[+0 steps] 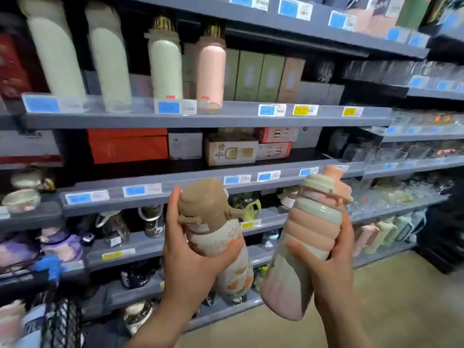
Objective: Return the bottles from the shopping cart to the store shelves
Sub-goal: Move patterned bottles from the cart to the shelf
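My left hand (195, 257) grips a bottle with a brown lid (213, 222) and a cream body printed with orange shapes, tilted to the left. My right hand (331, 262) grips a ribbed pink and pale-green bottle (306, 237) with a cream cap, leaning to the right. Both bottles are held up in front of the grey store shelves (206, 119). The shopping cart is out of view.
Tall cream and pink flasks (211, 71) stand on the upper shelf beside green and pink boxes (261, 76). Boxed goods (231, 149) fill the middle shelf; bottles and cups crowd the lower shelves. Glassware (406, 192) sits at right. Beige floor (401, 310) lies at lower right.
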Available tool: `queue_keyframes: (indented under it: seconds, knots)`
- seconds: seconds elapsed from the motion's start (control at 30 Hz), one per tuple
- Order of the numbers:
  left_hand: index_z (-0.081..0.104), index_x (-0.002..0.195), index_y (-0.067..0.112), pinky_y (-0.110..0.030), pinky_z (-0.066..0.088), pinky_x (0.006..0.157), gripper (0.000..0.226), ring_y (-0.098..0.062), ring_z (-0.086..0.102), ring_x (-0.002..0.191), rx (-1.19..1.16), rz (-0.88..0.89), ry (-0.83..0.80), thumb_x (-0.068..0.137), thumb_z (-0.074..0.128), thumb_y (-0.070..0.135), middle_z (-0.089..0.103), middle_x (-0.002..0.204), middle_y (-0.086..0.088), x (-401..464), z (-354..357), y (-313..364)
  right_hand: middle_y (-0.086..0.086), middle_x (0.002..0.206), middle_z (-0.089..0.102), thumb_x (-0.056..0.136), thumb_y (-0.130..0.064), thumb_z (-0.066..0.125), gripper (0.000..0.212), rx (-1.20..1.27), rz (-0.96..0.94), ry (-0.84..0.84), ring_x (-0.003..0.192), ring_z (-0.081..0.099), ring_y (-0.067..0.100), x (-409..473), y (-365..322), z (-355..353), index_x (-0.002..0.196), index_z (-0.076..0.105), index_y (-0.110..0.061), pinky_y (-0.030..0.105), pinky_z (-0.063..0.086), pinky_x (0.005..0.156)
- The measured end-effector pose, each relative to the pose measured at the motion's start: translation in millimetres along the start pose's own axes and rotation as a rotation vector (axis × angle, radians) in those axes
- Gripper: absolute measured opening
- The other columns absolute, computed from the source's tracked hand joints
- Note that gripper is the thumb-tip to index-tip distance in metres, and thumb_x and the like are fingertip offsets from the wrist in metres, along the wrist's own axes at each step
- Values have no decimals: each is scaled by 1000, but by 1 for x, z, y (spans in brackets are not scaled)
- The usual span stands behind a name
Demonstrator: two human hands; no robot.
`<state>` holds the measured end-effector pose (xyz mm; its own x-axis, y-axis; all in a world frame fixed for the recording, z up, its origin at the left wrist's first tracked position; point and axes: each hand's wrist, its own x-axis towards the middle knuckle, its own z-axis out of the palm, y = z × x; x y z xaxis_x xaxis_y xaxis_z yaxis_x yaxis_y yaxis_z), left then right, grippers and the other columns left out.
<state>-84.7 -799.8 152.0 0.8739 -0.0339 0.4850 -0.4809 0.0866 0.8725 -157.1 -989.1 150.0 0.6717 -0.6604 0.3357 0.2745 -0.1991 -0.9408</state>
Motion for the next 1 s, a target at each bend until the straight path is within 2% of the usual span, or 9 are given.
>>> queue_keyframes:
  seconds: [0.1, 0.27, 0.43, 0.53, 0.63, 0.7, 0.77, 0.9, 1.0]
  knots:
    - [20, 124, 76, -27, 44, 91, 112, 10, 52, 114, -50, -2, 5, 38, 86, 49, 46, 119, 46, 30, 25, -4, -4, 129, 57, 43, -41, 86, 107, 20, -22, -28, 110, 61, 20, 38, -4, -4, 138, 37, -44, 49, 55, 85]
    - [22, 127, 72, -24, 42, 89, 118, 11, 52, 112, -86, 48, 52, 38, 93, 41, 48, 118, 45, 95, 57, -26, -10, 127, 58, 45, -39, 84, 105, 28, -149, -102, 107, 62, 11, 119, -14, 16, 138, 37, -42, 31, 56, 78]
    - [22, 130, 67, -9, 41, 91, 114, 10, 50, 117, -86, 113, 107, 39, 86, 44, 48, 124, 42, 167, 73, -46, -2, 129, 59, 46, -34, 85, 107, 95, -184, -170, 108, 63, 17, 200, -12, 58, 142, 36, -33, 34, 56, 79]
    - [24, 143, 46, -3, 40, 87, 128, 16, 49, 114, -63, 158, 99, 39, 97, 31, 48, 122, 42, 204, 78, -54, 5, 122, 63, 44, -25, 85, 104, 249, -126, -211, 98, 67, 22, 241, -8, 84, 138, 41, -27, 31, 56, 70]
    - [28, 139, 52, -18, 47, 95, 127, 8, 54, 114, -58, 136, 132, 37, 97, 22, 53, 126, 31, 224, 82, -61, 10, 108, 67, 51, -7, 78, 90, 427, -52, -232, 82, 67, 22, 273, -8, 108, 134, 45, -19, 33, 55, 63]
    - [28, 133, 62, -33, 48, 98, 126, 4, 56, 114, -44, 115, 165, 35, 99, 29, 54, 126, 29, 229, 82, -62, 11, 105, 66, 60, -7, 71, 81, 573, 2, -206, 80, 66, 22, 291, -9, 127, 135, 44, -17, 36, 56, 65]
    - [28, 131, 66, -36, 47, 96, 121, 5, 57, 111, -6, 106, 192, 33, 94, 41, 55, 125, 30, 234, 83, -58, 8, 103, 67, 63, -9, 70, 78, 745, 57, -168, 82, 67, 21, 311, -13, 144, 136, 43, -20, 36, 56, 68]
    - [27, 137, 58, -31, 48, 92, 124, 6, 58, 108, 33, 137, 277, 36, 96, 39, 56, 123, 27, 241, 89, -54, 10, 116, 65, 65, -8, 73, 85, 975, 102, -124, 96, 68, 24, 355, -27, 170, 139, 35, -23, 44, 57, 82]
    - [27, 141, 49, -8, 47, 79, 122, 13, 57, 103, 92, 167, 348, 44, 96, 21, 55, 112, 40, 239, 93, -50, 13, 124, 61, 69, -4, 79, 88, 1050, 140, -62, 105, 66, 29, 389, -36, 181, 140, 30, -26, 51, 55, 88]
